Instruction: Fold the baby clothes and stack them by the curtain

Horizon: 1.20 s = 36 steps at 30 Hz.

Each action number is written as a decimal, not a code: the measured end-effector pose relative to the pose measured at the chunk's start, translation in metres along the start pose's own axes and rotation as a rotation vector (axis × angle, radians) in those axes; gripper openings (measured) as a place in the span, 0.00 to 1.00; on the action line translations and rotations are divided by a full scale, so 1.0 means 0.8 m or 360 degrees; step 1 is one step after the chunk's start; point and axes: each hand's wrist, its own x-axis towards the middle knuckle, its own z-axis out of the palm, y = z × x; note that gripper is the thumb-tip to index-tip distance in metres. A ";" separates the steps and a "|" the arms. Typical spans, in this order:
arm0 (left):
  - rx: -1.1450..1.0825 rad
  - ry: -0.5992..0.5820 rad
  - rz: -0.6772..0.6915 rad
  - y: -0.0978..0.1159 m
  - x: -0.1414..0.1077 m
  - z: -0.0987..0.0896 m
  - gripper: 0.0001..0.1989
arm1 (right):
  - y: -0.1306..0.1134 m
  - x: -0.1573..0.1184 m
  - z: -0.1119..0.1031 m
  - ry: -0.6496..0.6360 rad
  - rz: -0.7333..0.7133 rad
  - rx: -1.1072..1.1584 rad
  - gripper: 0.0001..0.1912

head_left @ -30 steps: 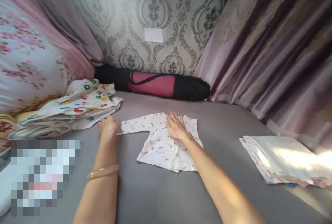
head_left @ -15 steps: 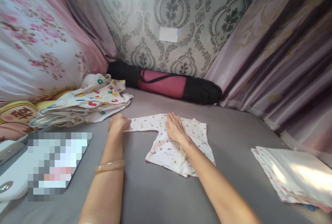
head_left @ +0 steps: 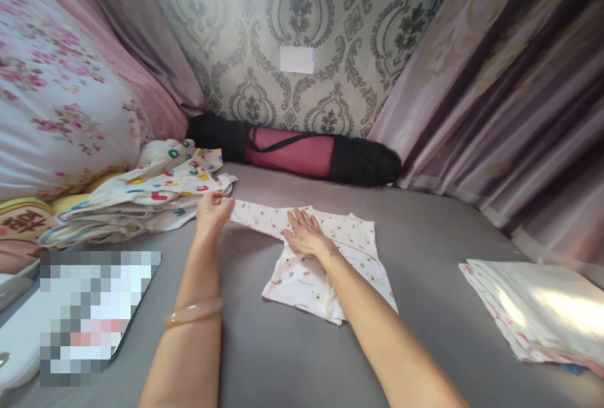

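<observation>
At between nine and ten o'clock from the small print shirt (head_left: 302, 272) on the grey sheet (head_left: 278, 373) lies a rumpled garment heap (head_left: 155, 191). At ten, the left hand (head_left: 214, 211) pinches the unfolded sleeve (head_left: 257, 216); the three-o'clock side looks already turned in. The right hand (head_left: 306, 233) rests flat, fingers apart. A folded stack (head_left: 542, 298) sits near three. Since the earlier frame, the sleeve's end has lifted and the right hand slid towards nine.

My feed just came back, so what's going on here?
A person is handling a small white printed shirt spread on a grey sheet. The left hand grips the end of its sleeve, while the right hand lies flat on the shirt's upper part. A stack of folded cloth sits off to the right.
</observation>
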 end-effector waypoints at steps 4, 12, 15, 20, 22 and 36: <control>-0.0289 -0.0127 -0.0151 0.029 -0.018 0.008 0.14 | -0.013 0.014 -0.020 -0.0090 0.0102 -0.0068 0.38; -0.0194 -0.0415 0.0098 0.075 -0.067 0.024 0.27 | -0.028 0.032 -0.051 -0.0230 0.0257 -0.0040 0.50; -0.0142 -0.0453 0.0107 0.079 -0.081 0.038 0.26 | -0.016 0.019 -0.047 -0.0026 0.0139 0.0102 0.37; -0.0333 -0.0464 0.0202 0.068 -0.098 0.073 0.27 | 0.010 -0.008 -0.036 0.0442 0.0307 0.1083 0.16; -0.0425 -0.0615 0.0262 0.065 -0.111 0.086 0.31 | 0.023 -0.019 -0.034 0.0374 0.0443 0.1732 0.16; 0.0227 -0.1242 0.0370 0.022 -0.090 0.091 0.36 | 0.092 -0.048 -0.022 0.0389 0.0704 0.3055 0.14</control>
